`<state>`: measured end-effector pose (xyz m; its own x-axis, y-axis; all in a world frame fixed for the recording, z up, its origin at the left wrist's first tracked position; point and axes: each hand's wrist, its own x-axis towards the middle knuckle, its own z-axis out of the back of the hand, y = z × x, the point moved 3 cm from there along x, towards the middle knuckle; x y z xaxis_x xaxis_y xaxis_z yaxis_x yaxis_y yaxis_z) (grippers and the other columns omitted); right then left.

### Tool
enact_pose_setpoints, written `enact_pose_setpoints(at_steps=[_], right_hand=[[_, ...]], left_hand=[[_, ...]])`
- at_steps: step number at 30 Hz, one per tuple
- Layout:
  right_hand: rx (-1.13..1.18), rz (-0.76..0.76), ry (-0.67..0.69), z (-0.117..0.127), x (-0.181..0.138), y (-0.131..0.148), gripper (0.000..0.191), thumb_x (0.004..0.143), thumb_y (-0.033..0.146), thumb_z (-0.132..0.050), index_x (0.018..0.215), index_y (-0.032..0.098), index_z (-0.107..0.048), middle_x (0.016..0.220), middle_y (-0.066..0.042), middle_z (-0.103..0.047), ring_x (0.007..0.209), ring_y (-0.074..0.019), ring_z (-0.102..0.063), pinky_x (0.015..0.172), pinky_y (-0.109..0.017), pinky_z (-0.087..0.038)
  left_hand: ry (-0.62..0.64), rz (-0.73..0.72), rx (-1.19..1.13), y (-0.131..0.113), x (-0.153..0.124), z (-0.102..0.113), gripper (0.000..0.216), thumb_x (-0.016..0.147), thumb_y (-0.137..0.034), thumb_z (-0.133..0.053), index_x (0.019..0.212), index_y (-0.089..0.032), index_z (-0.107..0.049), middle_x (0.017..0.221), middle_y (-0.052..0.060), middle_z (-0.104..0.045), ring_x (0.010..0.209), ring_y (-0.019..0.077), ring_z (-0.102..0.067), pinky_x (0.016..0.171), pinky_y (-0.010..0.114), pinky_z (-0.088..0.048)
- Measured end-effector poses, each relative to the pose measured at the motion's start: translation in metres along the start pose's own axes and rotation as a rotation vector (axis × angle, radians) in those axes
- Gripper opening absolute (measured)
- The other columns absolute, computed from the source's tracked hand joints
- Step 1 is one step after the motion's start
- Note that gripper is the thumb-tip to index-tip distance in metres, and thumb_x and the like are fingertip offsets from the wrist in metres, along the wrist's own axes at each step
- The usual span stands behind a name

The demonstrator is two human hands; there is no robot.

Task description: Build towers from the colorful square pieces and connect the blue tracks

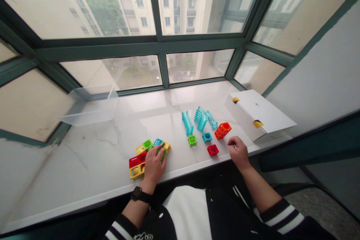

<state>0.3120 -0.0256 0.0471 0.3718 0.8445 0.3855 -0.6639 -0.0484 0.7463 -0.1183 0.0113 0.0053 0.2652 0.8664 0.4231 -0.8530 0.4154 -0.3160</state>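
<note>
My left hand (pixel 154 165) rests over a cluster of colourful plastic blocks on the marble sill (pixel 90 157), its fingers closed on a green piece (pixel 162 154). Beside the hand lie a red block (pixel 137 159), a yellow block (pixel 136 171) and a blue one (pixel 158 141). My right hand (pixel 239 152) sits curled and holds nothing, just right of a red cube (pixel 213 150) and an orange lattice block (pixel 223 130). A green cube (pixel 192 140) and a teal cube (pixel 207 137) stand farther left, below several translucent teal curved track pieces (pixel 201 118).
A clear plastic bin (pixel 90 105) stands at the sill's far left against the window. A white cardboard box (pixel 257 114) with yellow tape lies at the right end. Dark green window frames (pixel 157 47) rise behind the sill, and its front edge runs close to my body.
</note>
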Motion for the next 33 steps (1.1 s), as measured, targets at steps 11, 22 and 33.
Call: enact_pose_setpoints(at_steps=[11, 22, 33], right_hand=[[0.219, 0.321, 0.385, -0.056, -0.010, 0.078, 0.024, 0.084, 0.010, -0.048, 0.083, 0.028, -0.064, 0.081, -0.003, -0.067, 0.080, -0.0237, -0.066, 0.077, -0.037, -0.054], [0.227, 0.308, 0.671, -0.093, -0.040, 0.081, 0.037, 0.082, 0.001, -0.050, 0.098, 0.025, -0.072, 0.094, -0.004, -0.075, 0.091, -0.0217, -0.072, 0.084, -0.035, -0.057], [0.135, 0.308, 0.961, -0.143, -0.056, 0.108, 0.056, 0.086, 0.005, -0.057, 0.139, 0.024, -0.065, 0.117, -0.007, -0.077, 0.099, -0.0200, -0.073, 0.095, -0.035, -0.057]], left_hand=[[0.007, 0.007, -0.010, -0.005, 0.000, 0.004, 0.025, 0.101, -0.027, -0.058, 0.121, -0.026, -0.072, 0.135, 0.012, -0.068, 0.127, 0.0343, -0.062, 0.112, 0.056, -0.049], [0.012, 0.004, -0.019, -0.007, -0.001, 0.003, 0.023, 0.099, -0.027, -0.062, 0.120, -0.027, -0.072, 0.134, 0.012, -0.067, 0.124, 0.0343, -0.063, 0.108, 0.054, -0.052], [0.064, -0.050, -0.098, -0.021, -0.002, 0.009, 0.022, 0.097, -0.021, -0.065, 0.117, -0.027, -0.072, 0.132, 0.010, -0.067, 0.121, 0.0311, -0.064, 0.107, 0.051, -0.054]])
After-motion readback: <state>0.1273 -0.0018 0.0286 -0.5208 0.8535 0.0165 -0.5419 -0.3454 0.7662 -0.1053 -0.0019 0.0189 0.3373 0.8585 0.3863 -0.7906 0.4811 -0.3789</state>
